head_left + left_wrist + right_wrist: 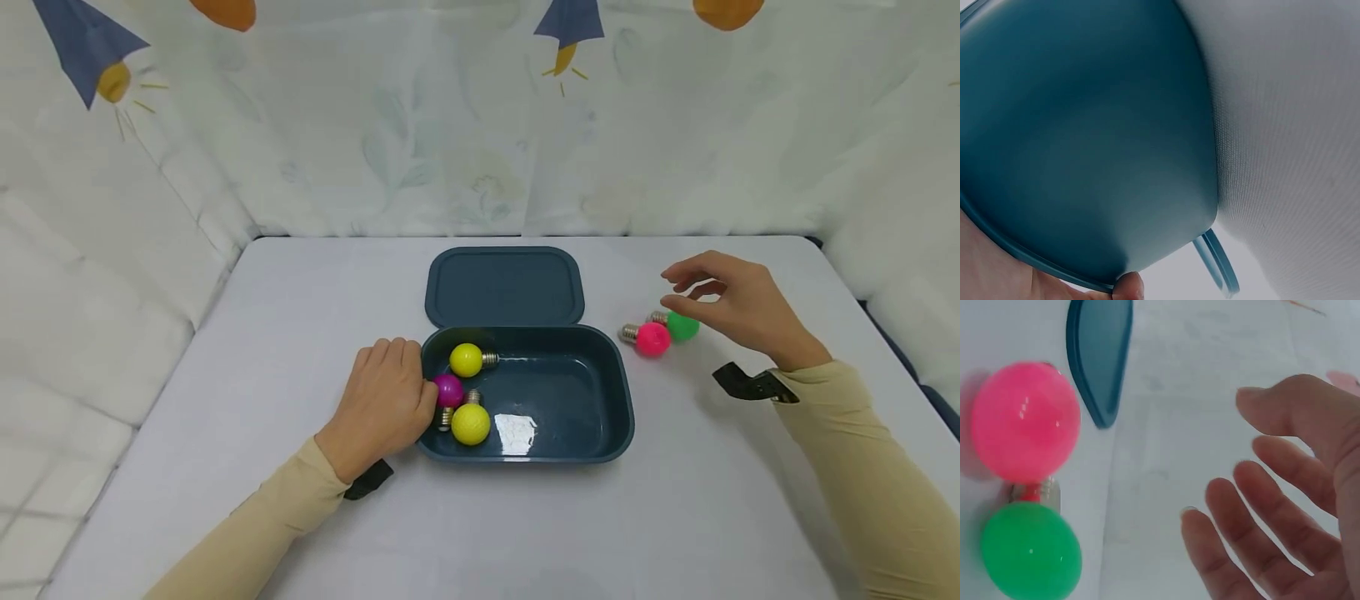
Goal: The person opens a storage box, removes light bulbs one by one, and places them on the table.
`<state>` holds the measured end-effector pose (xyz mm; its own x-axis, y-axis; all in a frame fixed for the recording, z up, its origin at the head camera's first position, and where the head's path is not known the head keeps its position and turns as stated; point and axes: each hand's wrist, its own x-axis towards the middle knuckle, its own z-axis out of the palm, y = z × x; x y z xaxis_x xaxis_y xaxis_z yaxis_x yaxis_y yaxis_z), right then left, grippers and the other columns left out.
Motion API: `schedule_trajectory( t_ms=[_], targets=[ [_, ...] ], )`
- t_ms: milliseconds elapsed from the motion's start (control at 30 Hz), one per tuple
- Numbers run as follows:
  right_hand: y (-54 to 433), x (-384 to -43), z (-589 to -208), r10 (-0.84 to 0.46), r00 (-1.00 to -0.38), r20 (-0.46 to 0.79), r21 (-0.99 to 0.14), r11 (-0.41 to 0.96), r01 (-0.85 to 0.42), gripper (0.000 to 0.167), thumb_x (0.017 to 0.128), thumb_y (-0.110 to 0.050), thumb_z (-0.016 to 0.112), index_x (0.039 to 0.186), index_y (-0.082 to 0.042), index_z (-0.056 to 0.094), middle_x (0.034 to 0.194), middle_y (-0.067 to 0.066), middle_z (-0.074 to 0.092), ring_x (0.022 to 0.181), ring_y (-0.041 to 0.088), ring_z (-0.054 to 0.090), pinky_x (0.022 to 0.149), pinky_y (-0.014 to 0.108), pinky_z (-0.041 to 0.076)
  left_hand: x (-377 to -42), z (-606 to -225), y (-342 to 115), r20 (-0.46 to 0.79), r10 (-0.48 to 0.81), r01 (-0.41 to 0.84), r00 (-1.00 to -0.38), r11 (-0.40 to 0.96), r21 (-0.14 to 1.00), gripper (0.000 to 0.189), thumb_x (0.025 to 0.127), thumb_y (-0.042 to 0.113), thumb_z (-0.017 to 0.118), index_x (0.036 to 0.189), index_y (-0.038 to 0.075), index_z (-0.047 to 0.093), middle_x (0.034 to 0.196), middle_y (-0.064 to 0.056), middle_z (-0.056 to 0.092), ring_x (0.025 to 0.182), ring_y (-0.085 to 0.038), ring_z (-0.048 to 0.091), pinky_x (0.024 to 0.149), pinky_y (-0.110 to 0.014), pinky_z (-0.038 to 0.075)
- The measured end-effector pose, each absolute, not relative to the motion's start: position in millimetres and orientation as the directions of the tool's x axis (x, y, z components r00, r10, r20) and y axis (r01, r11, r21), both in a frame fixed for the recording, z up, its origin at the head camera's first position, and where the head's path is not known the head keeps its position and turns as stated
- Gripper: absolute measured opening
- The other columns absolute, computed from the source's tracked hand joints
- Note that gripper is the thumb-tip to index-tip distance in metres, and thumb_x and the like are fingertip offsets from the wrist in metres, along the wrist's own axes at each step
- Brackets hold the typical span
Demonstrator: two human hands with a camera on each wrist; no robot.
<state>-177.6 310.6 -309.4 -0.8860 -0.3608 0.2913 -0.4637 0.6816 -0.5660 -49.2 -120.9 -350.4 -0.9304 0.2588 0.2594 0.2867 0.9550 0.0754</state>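
Observation:
My left hand (385, 400) grips the left wall of a dark blue-grey plastic box (558, 396), its fingers hooked over the rim. In the left wrist view the box's outer wall (1097, 137) fills much of the picture. Inside, at the left end, lie two yellow light bulbs (470, 424) and a purple bulb (448, 389). My right hand (731, 300) hovers above the table at the right, fingers loosely bent and apart, holding nothing. Just below it a green bulb (683, 327) and a pink bulb (653, 340) lie side by side; the right wrist view shows both close up.
Behind the box lies its flat lid (505, 286), against the box's back rim. All stands on a white-covered table (300, 300). Pale patterned curtains (337, 125) hang along the back and sides.

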Motion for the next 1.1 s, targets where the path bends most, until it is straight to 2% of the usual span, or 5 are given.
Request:
schedule_trajectory(
  t_ms=[167, 433, 767, 867, 1100],
  targets=[
    [296, -176, -303, -0.418, -0.818, 0.395, -0.504, 0.646, -0.573, 0.041, 0.081, -0.005, 0.085, 0.119, -0.015, 0.072, 0.11, -0.003, 0.07, 0.088, -0.007, 0.064, 0.083, 0.0, 0.046, -54, -350, -117, 0.258, 0.254, 0.284, -0.932, 0.955, 0.085, 0.02, 0.091, 0.019, 0.057, 0.084, 0.003, 0.047, 0.072, -0.008, 0.041, 0.073, -0.025, 0.038, 0.07, -0.036, 0.029],
    [269, -168, -298, -0.565, -0.716, 0.41, -0.424, 0.577, -0.698, 0.046, 0.077, -0.004, 0.087, 0.119, -0.015, 0.072, 0.106, -0.002, 0.071, 0.086, -0.006, 0.061, 0.08, 0.005, 0.05, -56, -350, -114, 0.271, 0.257, 0.286, -0.928, 0.956, 0.072, 0.02, 0.09, 0.019, 0.058, 0.085, 0.002, 0.047, 0.072, -0.009, 0.041, 0.072, -0.025, 0.038, 0.069, -0.036, 0.028],
    [232, -158, -296, -0.753, -0.521, 0.401, -0.371, 0.386, -0.844, 0.038, 0.078, -0.006, 0.086, 0.113, -0.014, 0.073, 0.1, -0.003, 0.068, 0.081, 0.008, 0.062, 0.06, 0.022, 0.052, -55, -350, -112, 0.267, 0.248, 0.279, -0.931, 0.956, 0.086, 0.02, 0.091, 0.019, 0.057, 0.084, 0.003, 0.046, 0.072, -0.008, 0.04, 0.072, -0.026, 0.037, 0.07, -0.036, 0.027],
    [222, -157, -296, -0.784, -0.488, 0.383, -0.376, 0.35, -0.858, 0.037, 0.079, -0.007, 0.086, 0.114, -0.013, 0.073, 0.101, -0.001, 0.068, 0.081, 0.01, 0.063, 0.063, 0.024, 0.054, -55, -350, -110, 0.268, 0.248, 0.281, -0.931, 0.955, 0.091, 0.02, 0.09, 0.018, 0.057, 0.083, 0.003, 0.046, 0.072, -0.008, 0.04, 0.072, -0.025, 0.037, 0.07, -0.036, 0.027],
    [202, -153, -294, -0.828, -0.493, 0.267, -0.468, 0.336, -0.817, 0.036, 0.083, -0.012, 0.084, 0.117, -0.009, 0.073, 0.107, 0.003, 0.07, 0.089, 0.014, 0.068, 0.079, 0.03, 0.06, -53, -349, -106, 0.27, 0.246, 0.28, -0.931, 0.955, 0.094, 0.02, 0.09, 0.018, 0.059, 0.083, 0.004, 0.047, 0.072, -0.008, 0.041, 0.072, -0.025, 0.038, 0.07, -0.036, 0.028]
  ],
)
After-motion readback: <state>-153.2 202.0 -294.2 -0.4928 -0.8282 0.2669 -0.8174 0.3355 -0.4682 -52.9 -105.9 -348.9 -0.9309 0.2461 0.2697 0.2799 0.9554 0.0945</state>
